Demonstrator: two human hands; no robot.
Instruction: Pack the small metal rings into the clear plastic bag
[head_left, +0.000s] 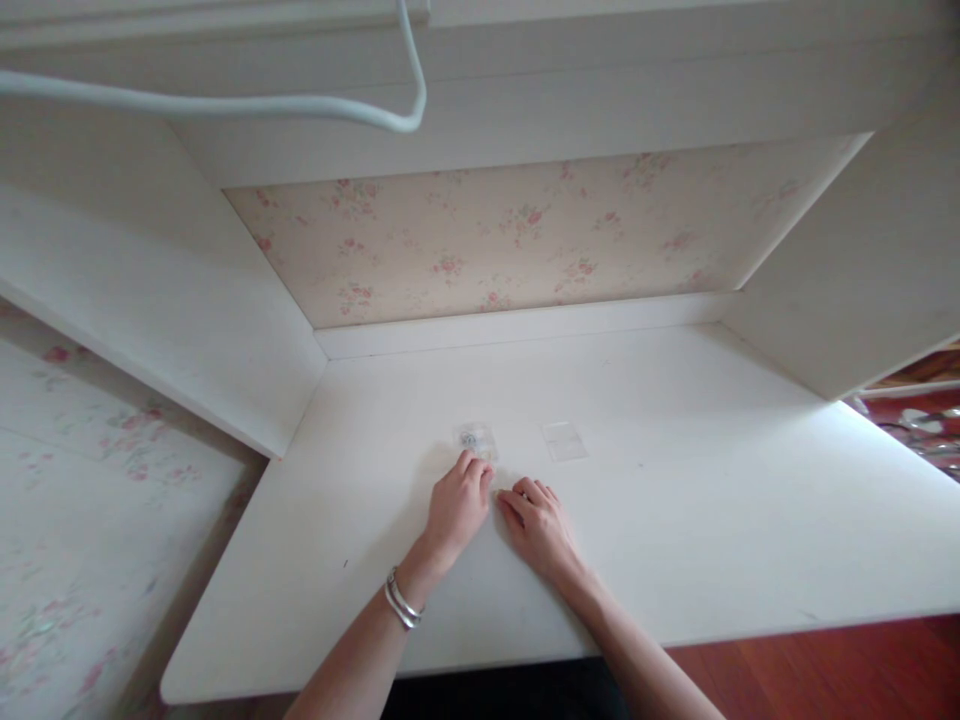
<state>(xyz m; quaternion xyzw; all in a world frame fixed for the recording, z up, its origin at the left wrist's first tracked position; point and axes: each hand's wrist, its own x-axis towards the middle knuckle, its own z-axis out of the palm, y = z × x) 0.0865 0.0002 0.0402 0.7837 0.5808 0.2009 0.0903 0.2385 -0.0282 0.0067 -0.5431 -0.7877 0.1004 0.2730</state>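
A small clear plastic case (480, 440) lies on the white desktop, with tiny greyish items inside that are too small to name. My left hand (459, 500) is at its near edge, fingers bent and pressed together; what they hold, if anything, is hidden. Just to the right, my right hand (536, 522) rests low on the desktop with its fingers curled and the thumb against them. Something tiny may be between those fingertips, but I cannot make it out. Beyond the right hand is a flat clear plastic piece (564, 441), apart from both hands.
The white desktop (712, 500) is bounded by side panels (172, 230) and a low back ledge (525, 325) under floral wallpaper (465, 240). A white cable or tube (300, 105) hangs across the upper left. Several indistinct items (919, 425) show beyond the right edge.
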